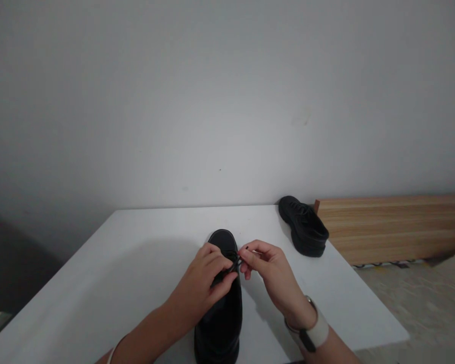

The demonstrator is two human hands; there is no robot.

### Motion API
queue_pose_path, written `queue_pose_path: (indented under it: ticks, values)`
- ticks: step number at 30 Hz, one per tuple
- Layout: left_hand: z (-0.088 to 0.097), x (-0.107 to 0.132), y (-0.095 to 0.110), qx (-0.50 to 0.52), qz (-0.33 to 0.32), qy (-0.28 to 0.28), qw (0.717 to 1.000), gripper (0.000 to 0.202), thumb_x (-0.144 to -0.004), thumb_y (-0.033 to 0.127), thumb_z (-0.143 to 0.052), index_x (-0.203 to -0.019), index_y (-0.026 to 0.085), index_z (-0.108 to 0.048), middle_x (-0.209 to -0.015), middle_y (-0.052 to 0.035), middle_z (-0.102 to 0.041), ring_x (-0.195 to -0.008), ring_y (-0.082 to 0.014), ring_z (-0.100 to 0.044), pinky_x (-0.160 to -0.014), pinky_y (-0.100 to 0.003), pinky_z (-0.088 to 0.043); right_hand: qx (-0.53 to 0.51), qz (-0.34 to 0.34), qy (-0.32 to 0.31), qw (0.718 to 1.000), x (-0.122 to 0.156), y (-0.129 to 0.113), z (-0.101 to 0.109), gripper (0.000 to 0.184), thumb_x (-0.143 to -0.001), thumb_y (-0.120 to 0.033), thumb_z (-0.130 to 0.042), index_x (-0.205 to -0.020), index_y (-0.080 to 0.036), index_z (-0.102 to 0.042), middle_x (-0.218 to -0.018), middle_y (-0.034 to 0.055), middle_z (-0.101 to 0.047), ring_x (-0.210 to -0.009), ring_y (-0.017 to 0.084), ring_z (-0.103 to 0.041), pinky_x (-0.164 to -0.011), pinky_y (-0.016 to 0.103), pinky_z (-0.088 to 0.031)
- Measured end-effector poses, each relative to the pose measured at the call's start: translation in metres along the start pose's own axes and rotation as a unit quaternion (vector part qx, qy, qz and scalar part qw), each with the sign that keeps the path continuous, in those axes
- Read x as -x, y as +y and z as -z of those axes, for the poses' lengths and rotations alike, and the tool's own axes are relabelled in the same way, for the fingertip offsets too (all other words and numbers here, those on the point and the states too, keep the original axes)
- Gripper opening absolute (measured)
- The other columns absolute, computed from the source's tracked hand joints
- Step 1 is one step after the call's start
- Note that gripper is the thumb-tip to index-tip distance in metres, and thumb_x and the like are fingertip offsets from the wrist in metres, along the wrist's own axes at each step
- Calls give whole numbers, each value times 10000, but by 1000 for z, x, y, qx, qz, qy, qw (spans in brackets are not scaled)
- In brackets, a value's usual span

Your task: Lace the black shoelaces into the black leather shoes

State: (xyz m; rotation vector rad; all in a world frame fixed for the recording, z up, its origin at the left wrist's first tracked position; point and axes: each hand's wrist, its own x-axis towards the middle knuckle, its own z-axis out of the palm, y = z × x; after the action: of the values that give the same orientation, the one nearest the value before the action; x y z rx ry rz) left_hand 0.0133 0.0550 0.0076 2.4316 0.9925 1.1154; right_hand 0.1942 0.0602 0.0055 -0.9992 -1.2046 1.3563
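Note:
A black lace-up shoe (220, 323) lies on the white table (151, 288) in front of me, its toe pointing to the wall. Over its tongue, my left hand (208, 275) pinches the black shoelace (235, 262) between thumb and fingers, hiding part of the lacing. Just right of the shoe, my right hand (267, 263) holds the lace too, with a dark lace tip poking up beyond its thumb and forefinger. Loops of lace cross in the small gap between both hands.
Another black shoe (303, 227) rests at the table's back right corner. Beyond that edge are a wood-grain panel (394, 225) and the floor (420, 293). A plain wall (220, 111) rises directly behind the table.

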Motion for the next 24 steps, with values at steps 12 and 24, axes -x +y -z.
queue_pose_path:
  ticks: [12,24]
  values:
    - [2,2,-2,232,249,24,940,168,-863,284,-585,-854,210,-736,-852,-38,-730,-796,-191,-683,-759,-302,-515,128,129,-16,983,25,9,8,162,-868,-333,-680,-766,-208,-668,-729,-9,-590,-690,129,-530,-644,272,-411]
    - [13,0,8,12,34,14,999,202,-783,39,-534,-810,228,-602,-784,-3,-634,-837,-195,-575,-718,-291,-487,240,200,-98,945,17,-12,-1,220,-989,-284,-450,-965,-224,-661,-947,51,-658,-932,189,-590,-857,347,-452]
